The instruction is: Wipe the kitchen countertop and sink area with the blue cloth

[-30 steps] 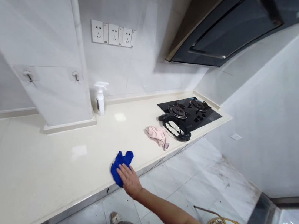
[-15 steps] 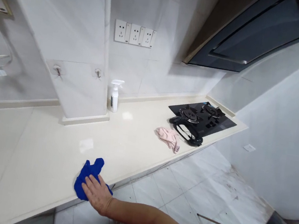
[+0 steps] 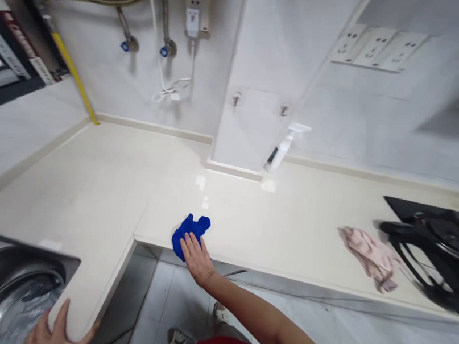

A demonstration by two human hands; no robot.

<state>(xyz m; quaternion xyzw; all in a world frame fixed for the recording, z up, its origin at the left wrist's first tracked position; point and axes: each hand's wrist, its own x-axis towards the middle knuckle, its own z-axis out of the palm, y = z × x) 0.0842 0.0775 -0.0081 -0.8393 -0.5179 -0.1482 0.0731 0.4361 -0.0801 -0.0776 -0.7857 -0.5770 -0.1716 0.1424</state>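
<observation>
The left grip (image 3: 59,331) rests open on the desk (image 3: 95,175) corner beside a steel sink (image 3: 27,252), holding nothing. The right grip (image 3: 196,259) lies open, pressed flat on a blue cloth (image 3: 185,238) near the desk's front edge. Farther off are a pink cloth (image 3: 367,259) and a spray bottle (image 3: 281,152).

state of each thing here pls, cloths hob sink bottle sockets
blue cloth: bunched on the counter
right hand: flat on the blue cloth
sink: steel, contents unclear
left hand: on the counter edge by the sink
hob: no flame showing
pink cloth: crumpled on the counter
spray bottle: standing on the counter
wall sockets: nothing plugged in
upper socket: plug in it
</observation>
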